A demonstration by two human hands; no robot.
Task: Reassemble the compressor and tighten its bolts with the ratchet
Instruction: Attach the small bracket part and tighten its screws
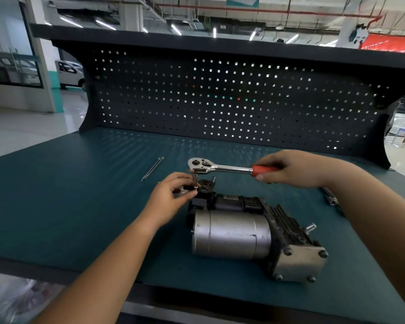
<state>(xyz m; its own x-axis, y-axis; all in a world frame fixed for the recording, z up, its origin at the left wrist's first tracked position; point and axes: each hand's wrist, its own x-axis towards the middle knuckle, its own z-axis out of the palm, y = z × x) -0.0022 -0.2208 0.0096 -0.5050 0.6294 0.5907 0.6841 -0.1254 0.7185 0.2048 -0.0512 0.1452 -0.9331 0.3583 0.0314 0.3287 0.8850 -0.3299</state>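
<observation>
On the bench (56, 206): compressor (232, 235), ratchet (220, 168).

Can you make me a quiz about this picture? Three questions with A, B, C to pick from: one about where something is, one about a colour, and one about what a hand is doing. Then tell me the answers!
1. Where do the two long bolts lie?
A. on the floor
B. on the green bench, left of the ratchet
C. in a drawer

2. What colour is the ratchet's handle?
A. red
B. blue
C. yellow

3. What is the right hand doing?
A. lying flat on the bench
B. waving, holding nothing
C. gripping the ratchet's handle

Answers:
1 B: the bolts lie side by side on the bench top, left of the ratchet's shiny head.
2 A: the grip sticking out of the fist is bright red.
3 C: the fingers are curled round the handle, and the ratchet is held up above the bench.
</observation>
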